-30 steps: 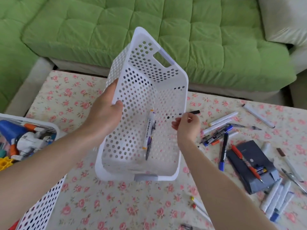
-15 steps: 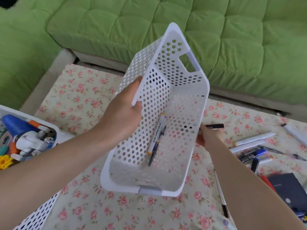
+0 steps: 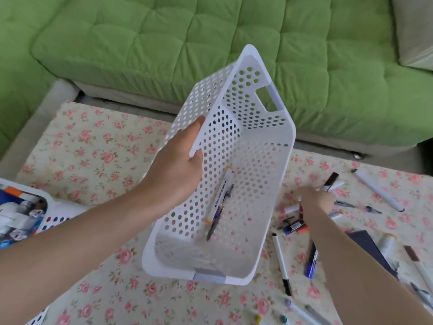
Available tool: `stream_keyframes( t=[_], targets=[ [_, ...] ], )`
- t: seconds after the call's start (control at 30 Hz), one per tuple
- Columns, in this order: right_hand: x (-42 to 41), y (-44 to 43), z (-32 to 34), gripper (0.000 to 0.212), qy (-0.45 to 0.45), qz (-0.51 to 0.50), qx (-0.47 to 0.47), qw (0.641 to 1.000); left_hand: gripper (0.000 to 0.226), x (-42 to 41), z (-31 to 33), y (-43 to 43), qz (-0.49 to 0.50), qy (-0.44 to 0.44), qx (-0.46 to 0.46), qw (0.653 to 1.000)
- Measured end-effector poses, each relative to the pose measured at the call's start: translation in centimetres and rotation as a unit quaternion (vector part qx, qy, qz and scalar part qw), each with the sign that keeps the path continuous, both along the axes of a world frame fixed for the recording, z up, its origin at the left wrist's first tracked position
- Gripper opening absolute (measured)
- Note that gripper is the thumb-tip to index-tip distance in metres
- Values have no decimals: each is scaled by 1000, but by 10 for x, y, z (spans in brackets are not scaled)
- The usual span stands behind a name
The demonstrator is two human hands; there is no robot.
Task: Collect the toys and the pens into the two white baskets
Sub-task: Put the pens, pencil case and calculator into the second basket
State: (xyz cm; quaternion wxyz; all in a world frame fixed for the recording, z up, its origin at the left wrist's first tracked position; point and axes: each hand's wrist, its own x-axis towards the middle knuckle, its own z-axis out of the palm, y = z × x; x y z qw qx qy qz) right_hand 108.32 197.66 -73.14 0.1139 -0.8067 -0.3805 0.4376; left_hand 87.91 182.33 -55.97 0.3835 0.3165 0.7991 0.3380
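Observation:
My left hand (image 3: pixel 176 169) grips the long left rim of a white perforated basket (image 3: pixel 262 174), holding it tilted above the floral tablecloth. Two pens (image 3: pixel 220 202) lie inside on its bottom. My right hand (image 3: pixel 315 200) is down among the loose pens to the right of the basket, holding a black-capped marker and a white marker (image 3: pixel 331 184) together. A second white basket (image 3: pixel 54 215) at the left edge holds toys (image 3: pixel 16 214).
Several pens and markers (image 3: pixel 377 191) lie scattered over the table's right side, with a dark grey pencil case (image 3: pixel 365 242) under my right forearm. A black-tipped pen (image 3: pixel 282 263) lies just right of the held basket. A green sofa (image 3: pixel 210 43) runs behind the table.
My right hand moved away from the basket's right wall, down to the pen pile, and now holds a white marker along with the black-capped one. The basket stays tilted in my left hand.

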Motion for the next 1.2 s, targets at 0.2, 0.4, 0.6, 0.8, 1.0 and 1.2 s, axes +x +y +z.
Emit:
stream_keyframes(
  t=[0.2, 0.4, 0.6, 0.8, 1.0, 1.2],
  targets=[
    [17, -3, -12, 38, -59, 79, -35, 994, 56, 15, -1, 15, -19, -10, -7, 1000],
    [16, 4, -20, 29, -74, 130, -51, 987, 55, 18, -8, 20, -32, 7, -19, 999],
    [20, 6, -28, 29, -74, 131, -54, 987, 55, 21, -16, 21, -54, 18, -2, 998],
    [24, -8, -27, 32, -89, 174, -79, 977, 55, 20, -19, 20, -47, 5, 4, 999],
    [8, -26, -23, 24, -86, 188, -54, 977, 55, 15, -23, 21, -52, 22, 15, 998],
    [9, -42, 7, 17, -38, 120, 94, 988, 56, 17, -24, 22, -65, 41, 10, 997]
  ],
)
